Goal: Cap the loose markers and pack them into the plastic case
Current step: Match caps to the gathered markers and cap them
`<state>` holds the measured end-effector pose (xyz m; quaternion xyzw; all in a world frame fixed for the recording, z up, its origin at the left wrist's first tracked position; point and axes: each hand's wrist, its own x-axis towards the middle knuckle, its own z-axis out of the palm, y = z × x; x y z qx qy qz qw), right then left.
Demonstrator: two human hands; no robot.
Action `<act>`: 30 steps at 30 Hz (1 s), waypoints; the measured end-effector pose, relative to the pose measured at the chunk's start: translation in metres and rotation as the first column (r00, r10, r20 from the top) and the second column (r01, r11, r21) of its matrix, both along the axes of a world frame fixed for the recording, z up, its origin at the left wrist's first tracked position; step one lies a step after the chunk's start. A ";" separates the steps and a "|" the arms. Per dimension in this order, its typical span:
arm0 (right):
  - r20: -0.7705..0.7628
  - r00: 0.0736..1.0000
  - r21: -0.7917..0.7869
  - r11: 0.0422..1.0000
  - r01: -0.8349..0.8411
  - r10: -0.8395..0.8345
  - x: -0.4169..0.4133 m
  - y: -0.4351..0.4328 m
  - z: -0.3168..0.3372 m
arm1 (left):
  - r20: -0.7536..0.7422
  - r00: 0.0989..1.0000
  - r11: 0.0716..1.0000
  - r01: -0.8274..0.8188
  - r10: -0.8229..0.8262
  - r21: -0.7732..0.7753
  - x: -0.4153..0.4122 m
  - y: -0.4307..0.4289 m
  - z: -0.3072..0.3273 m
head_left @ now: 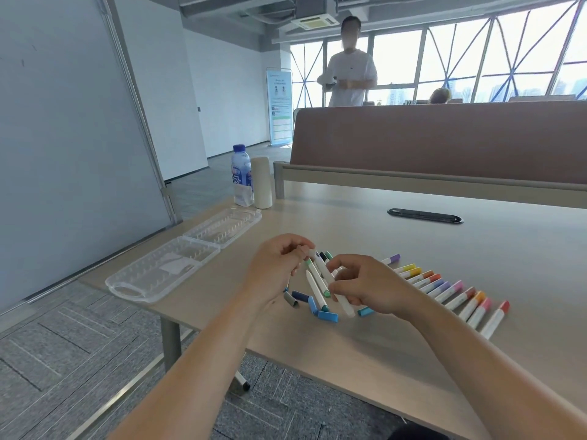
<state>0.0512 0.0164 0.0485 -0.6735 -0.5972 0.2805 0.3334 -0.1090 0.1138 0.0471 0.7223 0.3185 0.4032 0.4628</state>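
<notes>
1. Plastic case (178, 262) is lying open on the counter (413, 360), well left of the L-hand fingers (298, 249), both halves facing up.
2. Bottle (242, 173) & white tumbler (262, 182) are standing just beside each other at the counter's far edge, beyond the case and far-left of the fingers.
3. Left hand (276, 271) is hovering above the counter, fingers curled and pinching the far end of a white marker (323, 267).
4. The marker is slanting between the two hands, off the counter.
5. Below the fingers, two more markers (314, 289) w/ green ends are lying on the counter. Loose caps (327, 315) (grey, dark blue, blue, teal) are lying just on the near side of them.
6. Right hand (368, 284) is gripping the marker's barrel, fingers & thumb curling round it, near end sticking out below.
7. Right of the R-hand fingers, a row of capped markers (444, 287) is lying side by side, caps running purple, yellow, orange, pink, red.
8. Black cable slot (425, 215) is sitting in the counter well beyond the R-hand fingers.
</notes>
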 end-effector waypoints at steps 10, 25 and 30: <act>-0.063 0.998 0.060 0.998 -0.001 0.004 0.001 0.001 0.002 | 0.022 0.994 0.987 -0.105 0.103 0.123 0.007 -0.009 -0.003; -0.013 0.990 0.144 0.979 0.143 -0.143 -0.017 0.043 0.001 | 0.029 0.983 0.981 -0.184 0.182 0.065 -0.029 0.022 0.012; 0.207 0.948 0.059 0.970 0.234 -0.241 -0.021 0.078 -0.012 | 0.063 0.978 0.979 -0.197 0.200 -0.059 -0.050 0.034 -0.001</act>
